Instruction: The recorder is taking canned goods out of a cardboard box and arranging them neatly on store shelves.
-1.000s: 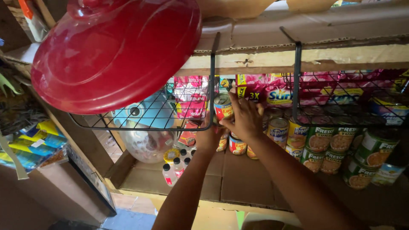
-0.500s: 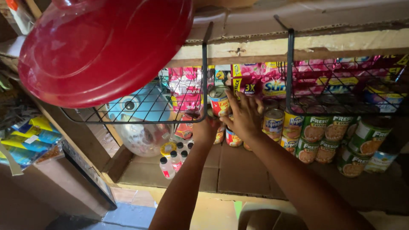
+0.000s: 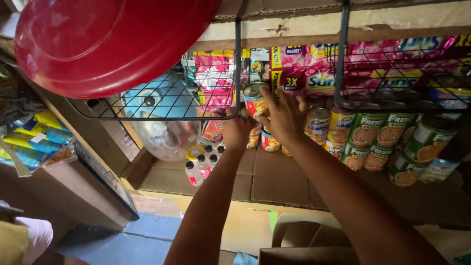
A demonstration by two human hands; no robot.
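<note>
Red plastic fills the top left: a big round lid or basin [image 3: 113, 41], cut off by the upper edge, so its full shape stays unclear. Below it hangs a black wire rack [image 3: 162, 105], and behind its mesh sits a pale blue toy figure [image 3: 159, 100] over a clear bag [image 3: 167, 140], contents hard to read.

Both arms reach far in toward the cardboard-lined shelf [image 3: 274, 179]. Right hand [image 3: 282, 115] is up at a red-labelled can [image 3: 255, 100], fingers curled round its right side, the can tilted and lifted above the row. Left hand [image 3: 236, 130] is closed just below and left of that can; whether it grips the can or something behind it, I cannot tell, as the knuckles hide the fingertips.

More cans stand just under the hands [image 3: 269, 141], half covered by the wrists. To the right runs a double stack of green-labelled cans [image 3: 373, 142], the far ones lost in shadow, and the last can at the right [image 3: 439, 169] is dim. A second wire rack [image 3: 392, 73] hangs over them, blocking their tops. Pink and yellow sachet strips [image 3: 294, 71] dangle along the back, partly behind the mesh.

Near left on the shelf, small white-capped bottles [image 3: 201, 164] cluster. Farther left, yellow and blue packets [image 3: 34, 140] blur at the edge.
</note>
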